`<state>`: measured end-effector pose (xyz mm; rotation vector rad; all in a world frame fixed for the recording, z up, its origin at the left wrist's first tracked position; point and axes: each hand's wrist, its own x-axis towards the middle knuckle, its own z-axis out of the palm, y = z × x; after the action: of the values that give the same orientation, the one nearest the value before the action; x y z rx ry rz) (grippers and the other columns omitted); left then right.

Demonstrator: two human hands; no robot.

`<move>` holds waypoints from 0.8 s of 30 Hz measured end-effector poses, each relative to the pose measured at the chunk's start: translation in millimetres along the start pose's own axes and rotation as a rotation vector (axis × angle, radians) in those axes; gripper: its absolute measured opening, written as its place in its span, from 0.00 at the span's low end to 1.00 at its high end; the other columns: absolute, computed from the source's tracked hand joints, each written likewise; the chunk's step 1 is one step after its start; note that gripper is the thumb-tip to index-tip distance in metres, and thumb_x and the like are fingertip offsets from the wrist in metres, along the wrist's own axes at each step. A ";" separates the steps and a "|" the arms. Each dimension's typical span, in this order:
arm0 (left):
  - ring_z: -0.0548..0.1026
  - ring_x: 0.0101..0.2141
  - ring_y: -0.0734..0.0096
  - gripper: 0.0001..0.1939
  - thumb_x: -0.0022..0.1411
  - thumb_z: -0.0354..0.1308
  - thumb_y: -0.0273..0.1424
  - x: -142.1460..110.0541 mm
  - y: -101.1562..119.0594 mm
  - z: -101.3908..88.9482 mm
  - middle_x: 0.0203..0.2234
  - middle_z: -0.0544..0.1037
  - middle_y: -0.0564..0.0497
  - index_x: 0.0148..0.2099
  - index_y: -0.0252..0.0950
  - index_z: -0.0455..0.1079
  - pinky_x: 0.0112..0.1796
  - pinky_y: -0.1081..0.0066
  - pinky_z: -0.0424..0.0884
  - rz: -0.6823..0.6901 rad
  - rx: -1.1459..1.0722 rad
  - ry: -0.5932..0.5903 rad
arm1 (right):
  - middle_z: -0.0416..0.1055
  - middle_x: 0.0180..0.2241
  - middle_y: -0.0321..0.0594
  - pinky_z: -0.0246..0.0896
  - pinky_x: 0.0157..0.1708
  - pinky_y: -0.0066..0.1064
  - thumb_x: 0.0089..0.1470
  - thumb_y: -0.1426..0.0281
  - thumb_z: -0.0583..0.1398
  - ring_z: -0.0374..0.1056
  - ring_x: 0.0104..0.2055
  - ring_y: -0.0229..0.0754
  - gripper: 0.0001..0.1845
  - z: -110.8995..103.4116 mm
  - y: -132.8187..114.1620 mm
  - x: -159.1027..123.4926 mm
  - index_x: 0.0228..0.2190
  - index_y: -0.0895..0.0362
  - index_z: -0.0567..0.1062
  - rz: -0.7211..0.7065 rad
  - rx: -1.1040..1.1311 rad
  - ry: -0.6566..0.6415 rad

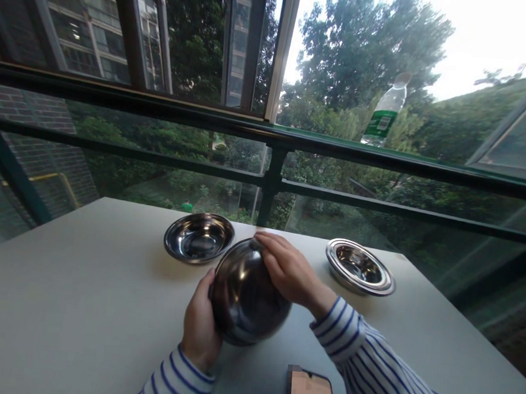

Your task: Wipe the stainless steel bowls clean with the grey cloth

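A shiny steel bowl [245, 300] is held tipped up above the white table [82, 305], its rounded underside facing me. My left hand [199, 324] grips its left rim with fingers curled behind it. My right hand [287, 270] lies over the bowl's top edge, fingers together and bent onto the rim. Both arms wear blue-and-white striped sleeves. A second steel bowl [199, 237] stands upright on the table just behind the held one. A flatter steel dish [360, 267] with a wide rim rests to the right.
A phone [311, 393] lies at the table's near edge, between my arms. Behind the table runs a dark railing [266, 138] with glass panels. A plastic water bottle [384, 112] with a green label stands on the ledge at the right. Trees and buildings lie beyond.
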<state>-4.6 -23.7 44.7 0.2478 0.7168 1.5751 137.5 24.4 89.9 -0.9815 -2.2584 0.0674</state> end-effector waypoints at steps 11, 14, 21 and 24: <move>0.77 0.37 0.61 0.13 0.57 0.51 0.29 -3.5 11.0 6.4 0.29 0.80 0.46 0.39 0.31 0.75 0.41 0.64 0.71 -0.106 -0.008 0.136 | 0.47 0.61 0.42 0.46 0.59 0.44 0.60 0.69 0.44 0.44 0.62 0.44 0.26 1.8 11.2 -64.1 0.59 0.54 0.50 0.099 0.191 0.175; 0.76 0.40 0.60 0.15 0.57 0.50 0.28 -2.8 9.7 4.5 0.34 0.80 0.45 0.44 0.31 0.73 0.43 0.63 0.70 -0.091 -0.063 0.090 | 0.40 0.63 0.46 0.45 0.58 0.50 0.57 0.72 0.45 0.37 0.64 0.49 0.30 6.2 -1.3 -78.2 0.61 0.59 0.45 -0.053 0.018 0.161; 0.76 0.40 0.60 0.18 0.61 0.45 0.29 0.2 10.7 4.2 0.33 0.80 0.43 0.49 0.29 0.69 0.46 0.61 0.68 -0.229 -0.144 0.031 | 0.55 0.58 0.43 0.43 0.60 0.43 0.52 0.69 0.50 0.42 0.63 0.50 0.26 23.9 -31.3 -80.5 0.53 0.62 0.63 -0.567 -0.383 0.045; 0.77 0.38 0.61 0.17 0.61 0.45 0.31 0.8 12.8 5.8 0.30 0.80 0.43 0.44 0.28 0.72 0.45 0.63 0.69 -0.267 -0.121 0.021 | 0.56 0.58 0.40 0.38 0.62 0.37 0.54 0.69 0.49 0.41 0.63 0.46 0.23 30.2 -40.2 -68.7 0.49 0.63 0.68 -0.658 -0.424 -0.020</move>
<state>-11.9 -20.9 56.3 0.0434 0.6402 1.3618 128.2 -44.0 40.1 -0.3817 -2.5538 -0.7097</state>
